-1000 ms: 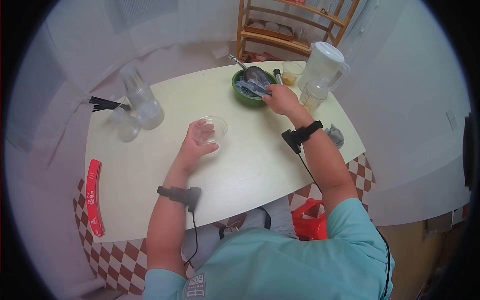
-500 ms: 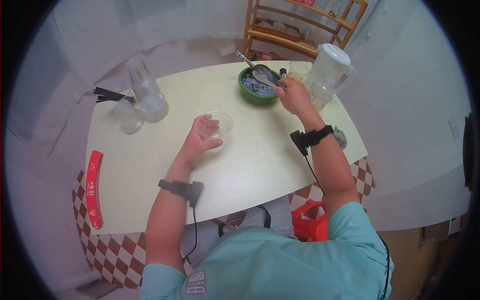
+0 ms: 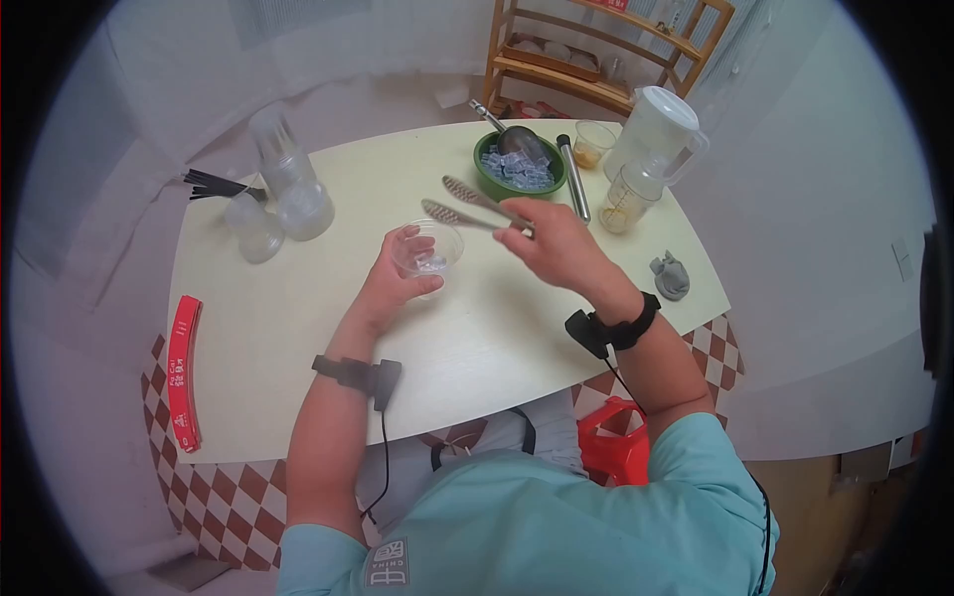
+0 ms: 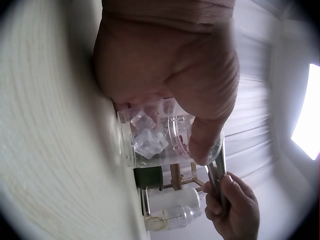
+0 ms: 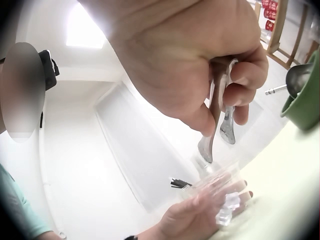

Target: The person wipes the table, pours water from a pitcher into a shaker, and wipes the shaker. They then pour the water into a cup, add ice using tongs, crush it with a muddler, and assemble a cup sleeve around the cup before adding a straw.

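Some ice cubes [image 4: 150, 143] lie in the bottom of a clear plastic cup [image 3: 427, 260], which we keep upright on the pale table [image 3: 248, 348], near its middle. Our left hand [image 3: 391, 285] is curled around the cup's side, with the thumb toward us and the fingers on the far side. In our right hand [image 3: 561, 243] we grip metal tongs [image 3: 472, 206] between thumb and fingers; their two tips stand apart, above and just beyond the cup's rim.

Past the tongs we see a green bowl [image 3: 505, 189] full of ice, with a metal scoop [image 3: 523, 145] lying in it, handle out over the far rim. Just to its right are a metal rod [image 3: 575, 184] with a dark end, a small clear cup with something orange-yellow low inside, a lidded pitcher [image 3: 646, 134] and a marked measuring cup [image 3: 630, 199]. Nearer us on that side sits a crumpled grey cloth [image 3: 671, 278].

Over on the left we have tall stacked clear cups [image 3: 283, 159], other clear containers beside them, and black straws [image 3: 221, 187]. A red strip [image 3: 183, 372] with lettering lies along the left edge. Beyond the table stands a wooden shelf [image 3: 561, 87]; below its near edge is a red container [image 3: 613, 449].
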The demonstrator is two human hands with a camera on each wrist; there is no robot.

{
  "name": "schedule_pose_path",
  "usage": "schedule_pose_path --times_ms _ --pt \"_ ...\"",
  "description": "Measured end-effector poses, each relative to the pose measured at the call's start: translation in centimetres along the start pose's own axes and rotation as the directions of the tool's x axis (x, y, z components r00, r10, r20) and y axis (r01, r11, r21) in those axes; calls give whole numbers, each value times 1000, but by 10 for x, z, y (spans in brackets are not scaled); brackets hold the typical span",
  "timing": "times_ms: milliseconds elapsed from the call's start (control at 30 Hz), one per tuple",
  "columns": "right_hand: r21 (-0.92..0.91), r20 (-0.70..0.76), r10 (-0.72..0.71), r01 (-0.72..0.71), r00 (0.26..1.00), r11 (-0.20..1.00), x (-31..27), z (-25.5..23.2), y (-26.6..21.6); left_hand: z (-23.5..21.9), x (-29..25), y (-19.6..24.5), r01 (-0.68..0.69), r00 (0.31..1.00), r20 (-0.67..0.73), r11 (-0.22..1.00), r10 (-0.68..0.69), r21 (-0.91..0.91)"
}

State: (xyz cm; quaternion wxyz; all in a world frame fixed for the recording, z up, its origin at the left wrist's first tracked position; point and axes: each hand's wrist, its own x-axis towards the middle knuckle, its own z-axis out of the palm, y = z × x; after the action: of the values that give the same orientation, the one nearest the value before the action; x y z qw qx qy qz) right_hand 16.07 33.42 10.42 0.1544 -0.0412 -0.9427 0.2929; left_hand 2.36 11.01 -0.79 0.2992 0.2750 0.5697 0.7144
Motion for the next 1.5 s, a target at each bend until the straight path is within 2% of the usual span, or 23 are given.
schedule_pose_path --times_ms 33,67,133,167,200,233,267,333,467,667,733,767,833,933,1000,1067,1167,1200,1267,1300,1367,1500 --pt "-79 -90 -6 -1 996 997 5 -3 10 -1 1 -1 0 1000 1 1000 0 -2" --pt "-80 -90 -4 -3 996 997 10 -8 19 -2 1 -1 -16 1000 -1 999 16 44" --pt "-371 -111 262 -285 959 884 23 -19 38 -1 1 -2 -36 999 -2 995 36 89" --pt "-372 -112 261 -284 959 884 29 -22 49 -1 1 -1 -20 1000 -3 999 20 50" --pt "-416 -115 320 -338 940 844 34 -23 60 -1 1 -1 -4 1000 -4 1000 4 11" --pt "-458 -122 377 -389 918 799 39 -24 69 -1 1 -2 -6 1000 -5 1000 6 10" --pt "-459 -122 375 -387 919 799 44 -27 74 -2 2 -3 -6 1000 -6 1000 6 11" --pt "-434 -48 434 -410 899 802 50 -30 83 -2 2 -4 -4 1000 -7 1000 4 10" --pt "-404 -37 404 -384 914 831 55 -29 89 -4 3 -6 -21 1000 -3 1000 21 18" --pt "-208 -160 341 -370 926 905 44 -33 67 -4 2 -4 -11 1000 -5 1000 11 25" --pt "-7 -68 245 -246 967 969 32 -35 37 -3 2 -3 -9 1000 -4 1000 9 15" --pt "-8 -67 246 -247 967 969 27 -32 25 -2 2 -2 -8 1000 -4 1000 8 19" --pt "73 35 43 -46 998 996 16 -18 3 -1 0 0 -4 1000 -3 1000 4 22" --pt "57 206 28 -41 978 998 4 -1 -19 0 0 0 -15 1000 -11 999 16 45" --pt "57 196 32 -44 980 997 1 3 -20 0 1 -1 -80 997 14 996 79 25" --pt "56 188 36 -48 982 997 2 4 -17 -2 2 -4 -57 998 9 998 57 22" --pt "-45 -81 104 -108 991 993 9 0 12 -3 2 -5 -22 1000 10 1000 22 14" --pt "-47 -83 105 -110 991 993 14 -3 23 -3 2 -5 -14 1000 12 1000 14 11" --pt "-167 -174 244 -273 954 947 26 -8 45 -3 2 -5 -17 1000 11 1000 17 19" --pt "-169 -177 242 -271 954 948 32 -9 57 -3 2 -5 -20 1000 6 999 19 27" --pt "-226 -282 263 -330 923 917 42 -5 79 -4 2 -7 -22 1000 8 999 21 27" --pt "-151 -290 290 -342 912 927 55 8 104 -3 2 -5 -17 1000 9 999 17 29"
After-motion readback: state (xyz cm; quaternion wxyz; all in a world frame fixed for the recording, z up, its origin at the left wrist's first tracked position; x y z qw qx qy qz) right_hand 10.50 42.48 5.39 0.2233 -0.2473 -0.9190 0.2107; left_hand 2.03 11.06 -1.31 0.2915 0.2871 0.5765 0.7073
